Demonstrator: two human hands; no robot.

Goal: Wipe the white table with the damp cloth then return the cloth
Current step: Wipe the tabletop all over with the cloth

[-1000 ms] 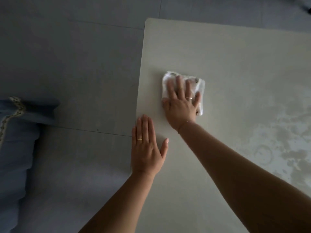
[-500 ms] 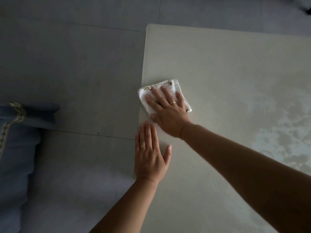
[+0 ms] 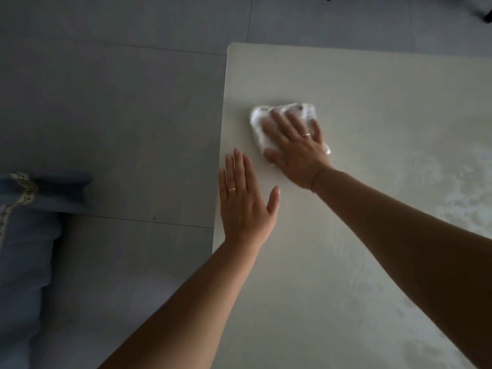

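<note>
Wiping step underway: right hand (image 3: 294,149) flat, fingers straight, pressing cloth (image 3: 266,121) near tabletop (image 3: 372,102) left edge. Left hand (image 3: 246,201) flat, bracing. Next: sweep toward blotchy right side.

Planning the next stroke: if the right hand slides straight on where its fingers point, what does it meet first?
Nothing, apparently: right hand and cloth would cross bare table toward its far left corner.

White cloth (image 3: 259,119), off-white table (image 3: 346,81), grey floor tiles (image 3: 106,102), blue cushion (image 3: 24,249).
</note>
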